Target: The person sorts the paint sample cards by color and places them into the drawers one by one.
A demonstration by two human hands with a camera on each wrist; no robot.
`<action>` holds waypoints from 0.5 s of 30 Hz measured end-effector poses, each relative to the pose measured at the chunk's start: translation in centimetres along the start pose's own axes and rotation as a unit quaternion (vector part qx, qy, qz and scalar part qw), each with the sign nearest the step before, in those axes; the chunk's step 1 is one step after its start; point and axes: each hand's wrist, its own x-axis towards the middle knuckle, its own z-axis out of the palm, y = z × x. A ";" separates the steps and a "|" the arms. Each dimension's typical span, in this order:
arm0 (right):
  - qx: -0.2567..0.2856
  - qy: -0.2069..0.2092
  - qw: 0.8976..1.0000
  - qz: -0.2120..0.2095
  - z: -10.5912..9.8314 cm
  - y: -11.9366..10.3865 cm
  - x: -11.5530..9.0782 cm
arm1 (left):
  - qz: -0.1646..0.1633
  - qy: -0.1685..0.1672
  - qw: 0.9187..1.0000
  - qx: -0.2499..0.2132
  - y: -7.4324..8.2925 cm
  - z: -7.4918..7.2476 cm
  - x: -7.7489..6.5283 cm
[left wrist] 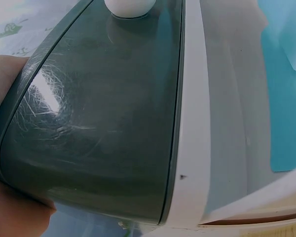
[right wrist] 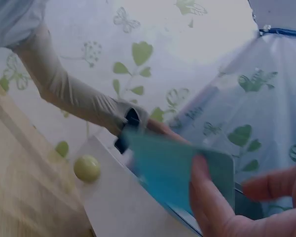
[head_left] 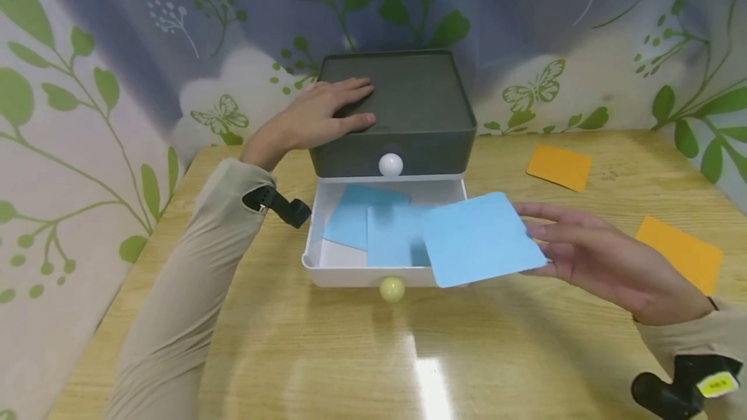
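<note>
Two plain blue cards overlap in the pulled-out white drawer; the right hand pinches a third blue card, thin and round-cornered, above the drawer's right near corner. Fingers spread, the left hand rests on the scuffed, glossy dark-grey box. The step seems to be loading or emptying, which I cannot tell; next calls for clearing the rim.

Cards look matt paper; the table, glossy wood.
</note>
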 end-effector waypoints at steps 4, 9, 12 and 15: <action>0.121 -0.050 0.991 -0.037 2.3 0.5 1.5 | -0.001 0.006 1.000 -0.003 -0.1 0.2 -0.1; 0.141 -0.047 0.985 -0.085 3.3 1.0 1.4 | -0.002 0.006 1.000 -0.001 0.0 0.3 0.1; 0.046 -0.009 0.994 -0.103 2.9 1.1 1.0 | -0.003 0.005 1.000 0.000 0.1 0.2 0.1; -0.006 0.005 0.995 -0.096 2.3 1.5 0.6 | -0.004 0.004 1.000 0.000 0.1 0.2 0.0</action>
